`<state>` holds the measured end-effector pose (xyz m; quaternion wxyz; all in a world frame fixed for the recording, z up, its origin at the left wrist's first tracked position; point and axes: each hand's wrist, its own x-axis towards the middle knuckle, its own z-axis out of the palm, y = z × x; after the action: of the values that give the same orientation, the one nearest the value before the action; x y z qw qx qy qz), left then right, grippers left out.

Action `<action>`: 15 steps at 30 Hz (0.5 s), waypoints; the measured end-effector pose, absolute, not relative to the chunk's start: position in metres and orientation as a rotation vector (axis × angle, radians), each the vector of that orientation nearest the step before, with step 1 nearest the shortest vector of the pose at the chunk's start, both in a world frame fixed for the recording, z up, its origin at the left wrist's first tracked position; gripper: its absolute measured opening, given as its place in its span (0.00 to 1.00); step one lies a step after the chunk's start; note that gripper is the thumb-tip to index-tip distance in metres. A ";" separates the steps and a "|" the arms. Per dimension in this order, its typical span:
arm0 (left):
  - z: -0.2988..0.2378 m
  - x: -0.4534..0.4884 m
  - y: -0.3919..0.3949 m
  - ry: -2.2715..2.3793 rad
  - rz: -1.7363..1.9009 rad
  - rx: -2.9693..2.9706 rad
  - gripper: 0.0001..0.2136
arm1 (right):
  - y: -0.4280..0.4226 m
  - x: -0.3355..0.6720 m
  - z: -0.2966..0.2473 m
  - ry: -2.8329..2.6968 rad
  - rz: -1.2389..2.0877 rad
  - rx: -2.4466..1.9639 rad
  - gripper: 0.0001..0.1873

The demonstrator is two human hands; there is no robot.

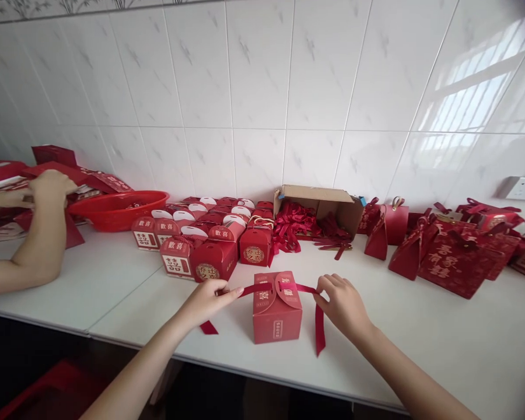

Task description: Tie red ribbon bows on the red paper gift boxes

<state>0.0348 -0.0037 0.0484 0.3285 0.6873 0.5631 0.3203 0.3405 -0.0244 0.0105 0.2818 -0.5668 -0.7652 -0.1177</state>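
A small red gift box [276, 318] stands upright near the front edge of the white table [441, 344]. A dark red ribbon [319, 326] runs through the box's top handle, and its ends hang down on both sides. My left hand [207, 300] pinches the ribbon left of the box. My right hand [343, 303] pinches it right of the box. The ribbon is pulled taut between both hands.
Several finished red boxes [210, 242] are grouped behind. An open cardboard box [321, 210] holds loose red ribbons. Red gift bags [446, 256] lie at the right. A red plastic basin [114, 210] sits at the left, where another person's hands [48, 186] handle red card.
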 end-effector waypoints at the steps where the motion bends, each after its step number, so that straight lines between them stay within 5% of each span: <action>1: 0.051 0.034 -0.003 1.478 0.828 1.811 0.22 | -0.025 0.341 0.012 -2.052 -0.312 -1.530 0.11; 8: 0.043 0.050 -0.006 1.483 0.847 1.814 0.17 | -0.030 0.324 0.026 -2.090 -0.032 -1.791 0.02; 11: 0.037 0.049 -0.016 1.532 1.006 1.791 0.15 | -0.037 0.330 0.034 -1.969 0.116 -2.008 0.17; 15: 0.033 0.044 -0.043 1.550 1.034 1.760 0.18 | -0.052 0.346 0.042 -1.913 0.494 -1.892 0.13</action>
<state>0.0442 -0.0425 0.0329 0.2852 0.6581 0.5796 0.3868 0.3464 -0.0520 0.0420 0.2015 -0.6773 -0.6851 0.1768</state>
